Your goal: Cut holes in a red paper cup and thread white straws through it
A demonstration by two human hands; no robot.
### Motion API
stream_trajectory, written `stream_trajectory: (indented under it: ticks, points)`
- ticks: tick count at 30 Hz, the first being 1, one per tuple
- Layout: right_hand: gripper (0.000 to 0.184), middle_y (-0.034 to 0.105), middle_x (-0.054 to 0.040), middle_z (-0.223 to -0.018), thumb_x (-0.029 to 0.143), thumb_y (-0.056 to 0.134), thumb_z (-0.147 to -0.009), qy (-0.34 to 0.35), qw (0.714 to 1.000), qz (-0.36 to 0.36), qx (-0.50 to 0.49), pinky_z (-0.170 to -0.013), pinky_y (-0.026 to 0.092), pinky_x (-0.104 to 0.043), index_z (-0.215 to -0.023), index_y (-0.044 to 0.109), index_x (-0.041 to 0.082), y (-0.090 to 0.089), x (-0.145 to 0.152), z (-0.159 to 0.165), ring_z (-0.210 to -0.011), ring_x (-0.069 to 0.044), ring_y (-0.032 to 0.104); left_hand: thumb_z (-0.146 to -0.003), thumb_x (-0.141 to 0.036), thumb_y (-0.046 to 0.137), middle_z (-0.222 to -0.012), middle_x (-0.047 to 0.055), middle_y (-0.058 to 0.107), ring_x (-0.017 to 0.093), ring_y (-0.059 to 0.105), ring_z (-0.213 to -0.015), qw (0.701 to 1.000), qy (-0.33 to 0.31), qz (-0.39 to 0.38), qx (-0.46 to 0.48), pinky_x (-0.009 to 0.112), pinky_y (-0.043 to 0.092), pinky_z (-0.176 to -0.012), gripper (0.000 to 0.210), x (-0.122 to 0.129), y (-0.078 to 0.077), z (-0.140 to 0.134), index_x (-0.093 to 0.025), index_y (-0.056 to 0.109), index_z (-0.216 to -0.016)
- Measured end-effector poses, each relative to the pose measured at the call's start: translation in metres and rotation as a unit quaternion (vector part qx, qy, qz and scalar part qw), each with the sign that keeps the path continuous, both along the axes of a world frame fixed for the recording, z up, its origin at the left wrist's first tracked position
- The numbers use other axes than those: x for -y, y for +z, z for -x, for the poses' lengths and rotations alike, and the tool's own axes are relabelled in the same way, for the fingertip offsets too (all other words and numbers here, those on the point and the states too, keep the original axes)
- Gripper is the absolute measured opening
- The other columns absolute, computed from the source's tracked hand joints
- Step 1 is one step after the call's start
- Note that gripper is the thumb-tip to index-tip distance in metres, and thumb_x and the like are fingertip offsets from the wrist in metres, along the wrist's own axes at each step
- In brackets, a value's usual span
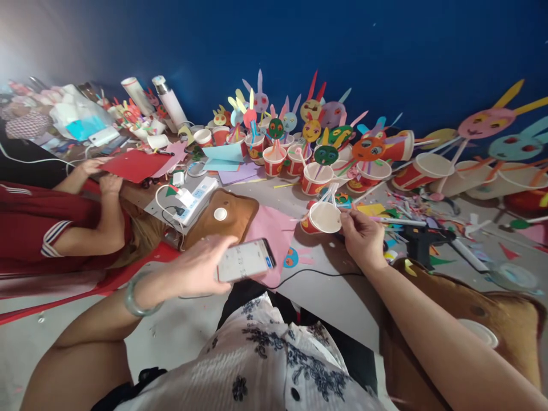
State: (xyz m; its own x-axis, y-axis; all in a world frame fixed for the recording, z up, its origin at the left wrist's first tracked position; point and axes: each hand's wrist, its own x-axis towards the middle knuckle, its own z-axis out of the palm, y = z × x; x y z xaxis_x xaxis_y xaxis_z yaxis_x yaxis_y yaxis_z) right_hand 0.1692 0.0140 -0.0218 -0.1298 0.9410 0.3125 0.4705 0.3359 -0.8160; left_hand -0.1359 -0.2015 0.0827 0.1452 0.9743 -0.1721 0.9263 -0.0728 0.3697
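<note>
My left hand [209, 265] is closed around a smartphone [246, 261] with a lit white screen, above the edge of the table. On the right, my right hand [362, 234] has its fingers at the rim of a red and white paper cup [323, 218], which appears pinched there. Pale strips rise from that cup. Beside it lie a blue paper rabbit head [290, 257] with pink ears and a sheet of pink paper [268, 231]. A black glue gun [422, 242] rests to the right of my right hand.
Several paper cups with rabbit faces [326, 155] line the blue wall. A power strip [197, 200] and brown cushion [226, 211] lie left; another cushion [509, 325] is at right. A black cable [317, 272] crosses the table. Another person's hands [100, 174] are near red paper [137, 164].
</note>
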Motion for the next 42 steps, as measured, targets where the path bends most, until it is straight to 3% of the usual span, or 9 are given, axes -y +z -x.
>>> stream_trajectory:
  ticks: [3,8,10,13,19,26,31,42]
  points:
    - [0.029,0.063,-0.0011,-0.056,0.039,0.055,-0.088,0.003,1.000,0.001,0.003,-0.053,0.045,-0.030,-0.092,0.077,0.020,0.001,0.000,0.001,-0.053,-0.017,0.056,-0.073,-0.042,0.075,-0.133,0.015,0.061,0.032,0.064,-0.116,0.994,0.098,-0.017,-0.038,0.043,0.052,-0.096,0.079,-0.015,0.007,0.033,-0.020,0.042,-0.141]
    - [0.027,0.066,-0.0017,-0.059,0.037,0.056,-0.088,0.004,1.000,-0.016,-0.002,-0.053,0.046,-0.029,-0.085,0.075,0.019,0.000,0.000,0.001,-0.053,-0.016,0.056,-0.074,-0.050,0.072,-0.133,0.020,0.061,0.038,0.061,-0.122,0.966,0.223,0.022,-0.130,0.045,0.050,-0.098,0.083,-0.069,0.006,0.066,-0.014,0.041,-0.142]
    - [0.027,0.066,-0.0016,-0.061,0.037,0.055,-0.089,0.009,1.000,-0.018,-0.006,-0.055,0.047,-0.028,-0.084,0.074,0.019,0.000,0.001,0.001,-0.054,-0.016,0.057,-0.073,-0.056,0.073,-0.136,0.021,0.059,0.039,0.059,-0.126,0.959,0.234,0.023,-0.155,0.043,0.050,-0.098,0.087,-0.092,0.003,0.073,-0.014,0.040,-0.143]
    - [0.027,0.068,-0.0020,-0.063,0.037,0.055,-0.089,0.011,1.000,-0.018,-0.010,-0.058,0.049,-0.028,-0.080,0.073,0.019,0.000,0.002,0.001,-0.056,-0.016,0.058,-0.073,-0.047,0.073,-0.135,0.020,0.062,0.037,0.061,-0.124,0.958,0.226,0.030,-0.171,0.040,0.050,-0.097,0.083,-0.121,0.000,0.080,-0.012,0.041,-0.142]
    - [0.030,0.071,-0.0041,-0.068,0.035,0.056,-0.089,0.018,0.999,0.009,-0.028,-0.060,0.052,-0.029,-0.095,0.077,0.016,0.003,0.004,0.002,-0.061,-0.017,0.064,-0.071,-0.049,0.073,-0.132,0.019,0.065,0.034,0.065,-0.119,0.945,0.266,0.074,-0.178,0.036,0.052,-0.093,0.083,-0.159,-0.007,0.096,-0.014,0.045,-0.140]
    - [0.030,0.073,-0.0048,-0.070,0.036,0.057,-0.087,0.012,0.998,0.034,-0.044,-0.063,0.054,-0.030,-0.094,0.077,0.015,0.003,0.004,0.001,-0.062,-0.018,0.065,-0.065,-0.050,0.076,-0.142,0.024,0.058,0.038,0.060,-0.127,0.935,0.276,0.080,-0.208,0.039,0.052,-0.098,0.093,-0.179,-0.019,0.111,-0.012,0.043,-0.143]
    - [0.030,0.071,-0.0041,-0.068,0.036,0.057,-0.088,0.020,0.998,0.035,-0.051,-0.064,0.054,-0.030,-0.095,0.077,0.015,0.003,0.004,0.001,-0.063,-0.018,0.066,-0.065,-0.047,0.078,-0.140,0.023,0.060,0.038,0.059,-0.129,0.924,0.287,0.075,-0.241,0.039,0.050,-0.102,0.087,-0.184,-0.024,0.114,-0.012,0.048,-0.139]
    - [0.032,0.066,-0.0021,-0.063,0.037,0.055,-0.089,0.026,0.997,0.044,-0.049,-0.060,0.050,-0.028,-0.095,0.077,0.015,0.006,0.005,-0.001,-0.061,-0.017,0.062,-0.067,-0.040,0.079,-0.139,0.023,0.061,0.041,0.058,-0.130,0.937,0.260,0.073,-0.222,0.045,0.049,-0.103,0.083,-0.185,-0.019,0.107,-0.014,0.050,-0.141]
